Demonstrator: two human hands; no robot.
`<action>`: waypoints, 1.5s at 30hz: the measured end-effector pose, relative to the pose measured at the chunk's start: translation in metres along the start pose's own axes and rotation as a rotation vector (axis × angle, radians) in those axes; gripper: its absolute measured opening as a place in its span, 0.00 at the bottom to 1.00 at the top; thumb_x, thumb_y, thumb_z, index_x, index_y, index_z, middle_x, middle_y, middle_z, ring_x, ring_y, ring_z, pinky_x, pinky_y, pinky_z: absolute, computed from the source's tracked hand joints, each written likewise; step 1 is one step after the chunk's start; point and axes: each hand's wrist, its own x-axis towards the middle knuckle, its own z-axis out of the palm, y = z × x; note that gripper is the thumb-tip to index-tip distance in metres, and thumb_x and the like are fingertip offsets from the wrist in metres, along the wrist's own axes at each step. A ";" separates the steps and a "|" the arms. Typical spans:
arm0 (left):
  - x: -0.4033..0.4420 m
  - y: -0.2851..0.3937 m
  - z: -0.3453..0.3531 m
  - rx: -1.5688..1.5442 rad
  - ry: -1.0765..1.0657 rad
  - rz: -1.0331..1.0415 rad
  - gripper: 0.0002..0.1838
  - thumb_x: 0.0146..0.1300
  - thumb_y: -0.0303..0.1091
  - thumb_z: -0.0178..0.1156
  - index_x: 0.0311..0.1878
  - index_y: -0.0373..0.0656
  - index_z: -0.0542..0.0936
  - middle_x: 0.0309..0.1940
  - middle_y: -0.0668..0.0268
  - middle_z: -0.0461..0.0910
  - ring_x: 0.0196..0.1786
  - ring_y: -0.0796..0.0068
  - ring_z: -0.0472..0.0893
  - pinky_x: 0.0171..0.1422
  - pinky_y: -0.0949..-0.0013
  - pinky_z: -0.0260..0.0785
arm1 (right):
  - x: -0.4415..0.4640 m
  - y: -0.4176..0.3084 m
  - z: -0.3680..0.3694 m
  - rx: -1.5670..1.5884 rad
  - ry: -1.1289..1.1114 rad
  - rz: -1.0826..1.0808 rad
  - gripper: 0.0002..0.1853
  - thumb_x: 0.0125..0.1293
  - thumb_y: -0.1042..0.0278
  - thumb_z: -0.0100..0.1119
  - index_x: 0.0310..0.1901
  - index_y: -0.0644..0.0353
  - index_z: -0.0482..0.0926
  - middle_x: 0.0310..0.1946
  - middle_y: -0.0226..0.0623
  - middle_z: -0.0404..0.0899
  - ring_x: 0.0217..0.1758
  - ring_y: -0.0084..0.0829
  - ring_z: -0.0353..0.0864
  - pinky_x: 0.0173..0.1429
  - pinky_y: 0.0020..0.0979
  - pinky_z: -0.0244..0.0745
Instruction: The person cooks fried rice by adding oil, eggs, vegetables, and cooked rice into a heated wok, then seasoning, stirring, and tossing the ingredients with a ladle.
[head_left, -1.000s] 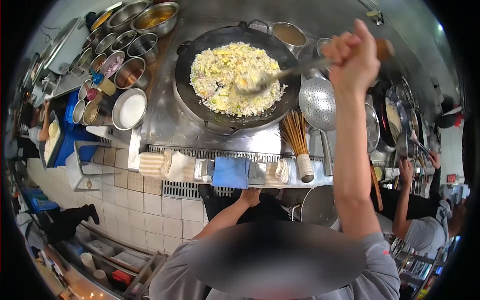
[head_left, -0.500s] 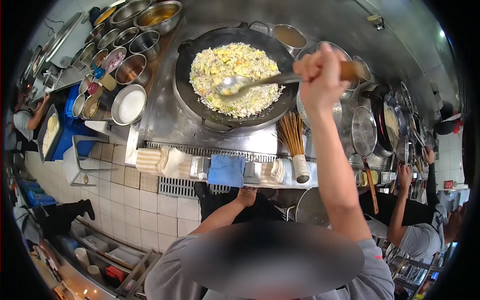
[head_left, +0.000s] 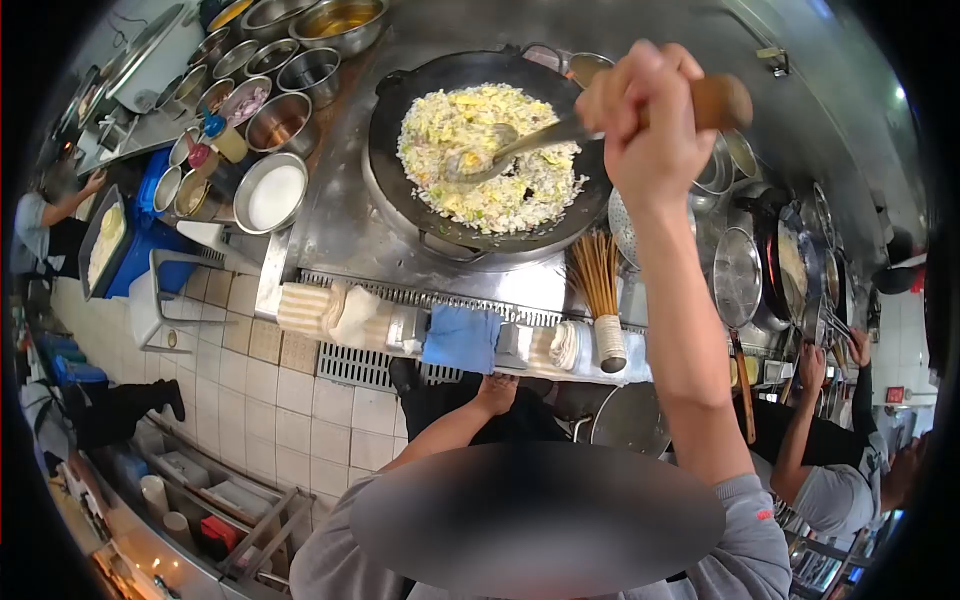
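Observation:
My right hand [head_left: 652,125] is wrapped round the wooden handle of a metal ladle [head_left: 545,140], above the right side of a black wok [head_left: 395,180]. The ladle's bowl lies in the fried rice [head_left: 480,205], which shows yellow egg and green bits. My left hand [head_left: 495,392] is low at the counter's front edge, below a folded blue cloth [head_left: 461,338]; its fingers are partly hidden under the edge. A bamboo brush [head_left: 599,290] and a perforated skimmer [head_left: 622,226] lie right of the wok.
Metal bowls of ingredients and a bowl of white grains [head_left: 272,197] stand at the left. A grey stool [head_left: 165,300] is on the tiled floor. Strainers [head_left: 737,277] and woks are at the right. Co-workers [head_left: 838,490] stand at the far right and far left.
The ladle's bowl has swept left through the rice, then slightly right and is still in it. My right hand has shifted left from its earlier place. The view has turned slightly.

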 end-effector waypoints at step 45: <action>-0.235 -0.096 -0.328 -1.209 1.094 -0.076 0.14 0.74 0.36 0.52 0.50 0.35 0.79 0.40 0.68 0.82 0.42 0.84 0.78 0.47 0.75 0.72 | -0.015 0.055 0.018 -0.013 0.667 -0.151 0.17 0.63 0.77 0.58 0.21 0.55 0.63 0.11 0.30 0.65 0.12 0.20 0.65 0.16 0.27 0.58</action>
